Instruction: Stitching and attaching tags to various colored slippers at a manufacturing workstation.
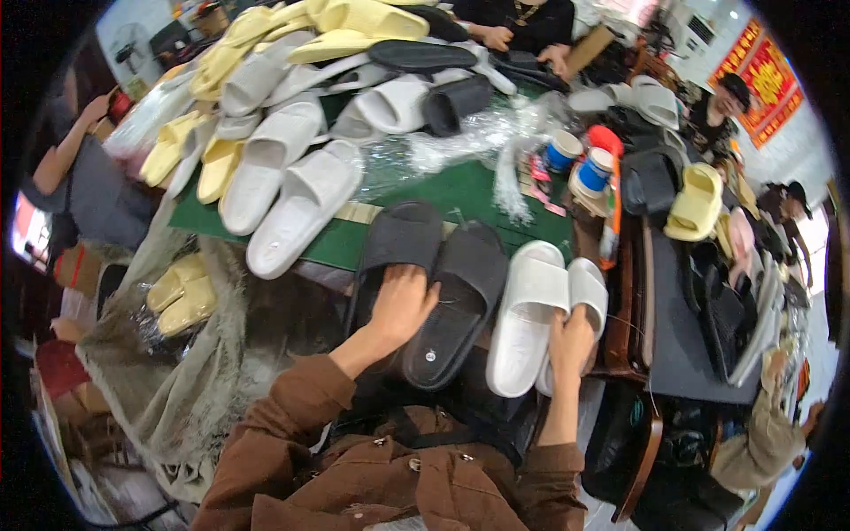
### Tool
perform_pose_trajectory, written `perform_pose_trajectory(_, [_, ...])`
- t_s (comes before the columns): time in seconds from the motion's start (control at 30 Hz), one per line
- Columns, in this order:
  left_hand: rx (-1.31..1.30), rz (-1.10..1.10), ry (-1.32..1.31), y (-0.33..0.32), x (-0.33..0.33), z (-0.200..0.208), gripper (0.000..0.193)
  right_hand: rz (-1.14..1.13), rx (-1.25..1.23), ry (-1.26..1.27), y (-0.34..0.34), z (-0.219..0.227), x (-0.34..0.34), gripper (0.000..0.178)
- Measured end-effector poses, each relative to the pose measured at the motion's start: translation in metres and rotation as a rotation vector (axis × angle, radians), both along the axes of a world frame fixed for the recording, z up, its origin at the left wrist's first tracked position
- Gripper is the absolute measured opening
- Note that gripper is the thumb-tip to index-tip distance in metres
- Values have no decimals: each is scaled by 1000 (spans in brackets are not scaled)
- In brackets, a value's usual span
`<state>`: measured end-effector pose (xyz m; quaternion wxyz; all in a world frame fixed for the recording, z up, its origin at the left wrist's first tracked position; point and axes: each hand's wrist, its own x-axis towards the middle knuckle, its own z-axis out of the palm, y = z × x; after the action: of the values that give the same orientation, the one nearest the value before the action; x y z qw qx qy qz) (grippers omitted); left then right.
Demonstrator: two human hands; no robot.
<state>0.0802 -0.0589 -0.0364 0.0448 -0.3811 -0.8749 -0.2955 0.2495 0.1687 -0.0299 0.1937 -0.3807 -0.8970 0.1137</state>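
Note:
In front of me, at the near edge of the green tabletop (474, 190), is a pair of black slide sandals side by side. My left hand (400, 305) has its fingers tucked under the strap of the left black slide (405, 234), and its thumb rests against the right black slide (459, 310). Just to the right, my right hand (571, 341) grips a pair of white slides. The nearer white slide (516, 350) shows its footbed, while the other white slide (591, 281) is partly covered by my fingers. Both pairs point toes away from me.
Grey slides (305, 208) and yellow slides (354, 26) are heaped at the back left. Clear plastic wrap (469, 137) and blue-white cups (595, 168) stand beyond. A black chair (699, 319) holds more slides at right. Bagged yellow slides (184, 296) lie lower left. Other people work around the table.

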Motion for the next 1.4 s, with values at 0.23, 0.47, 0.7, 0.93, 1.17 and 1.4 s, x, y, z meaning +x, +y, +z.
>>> perform_pose_trajectory(0.23, [108,-35,143,-23,-11,6,26,33,28,64,5,-10,1,29])
perform_pose_trajectory(0.47, [183,202,387,-52,-44,64,26,38,13,53,6,-8,2,30])
perform_pose_trajectory(0.7, [255,427,594,-87,-114,89,24,38,16,65,8,-13,1,27])
perform_pose_trajectory(0.93, [403,569,515,-129,-211,108,25,-18,2,15,8,-12,3,28])
perform_pose_trajectory(1.17, [418,732,556,-145,-273,99,30,3,27,22,6,-11,1,27])
perform_pose_trajectory(1.4, [132,906,374,-140,-280,78,28,23,94,-6,9,-12,1,25])
